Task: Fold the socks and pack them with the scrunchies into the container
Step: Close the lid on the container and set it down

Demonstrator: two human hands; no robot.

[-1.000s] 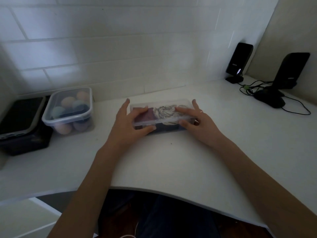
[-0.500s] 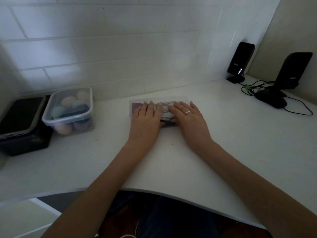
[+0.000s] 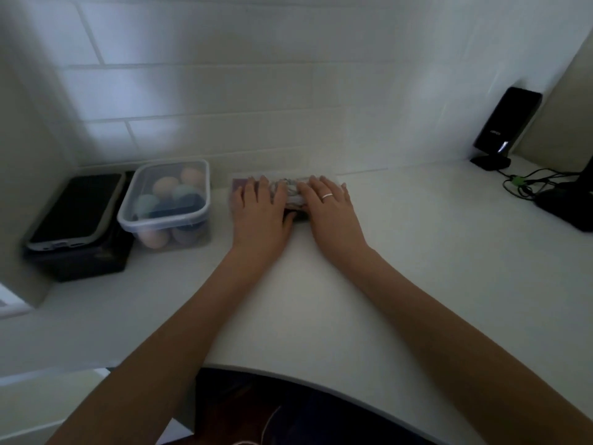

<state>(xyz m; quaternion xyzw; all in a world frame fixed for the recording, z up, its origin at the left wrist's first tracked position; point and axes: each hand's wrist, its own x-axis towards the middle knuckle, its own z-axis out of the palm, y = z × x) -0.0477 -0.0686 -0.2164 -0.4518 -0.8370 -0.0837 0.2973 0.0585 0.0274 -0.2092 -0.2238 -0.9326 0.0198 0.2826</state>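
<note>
Both hands, left (image 3: 261, 213) and right (image 3: 330, 210), lay flat, grasping nothing, pressing the container (image 3: 290, 191) lid; uneven pressure might have left a corner unlatched.

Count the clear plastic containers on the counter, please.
2. One lidded container, holding colored rounded items, stands left beside a black box. The other container lies flat under the left hand and right hand, mostly covered.

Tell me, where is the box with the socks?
The box sits mid-counter by the tiled wall, under both flat hands, left hand and right hand, right of the tub.
</note>
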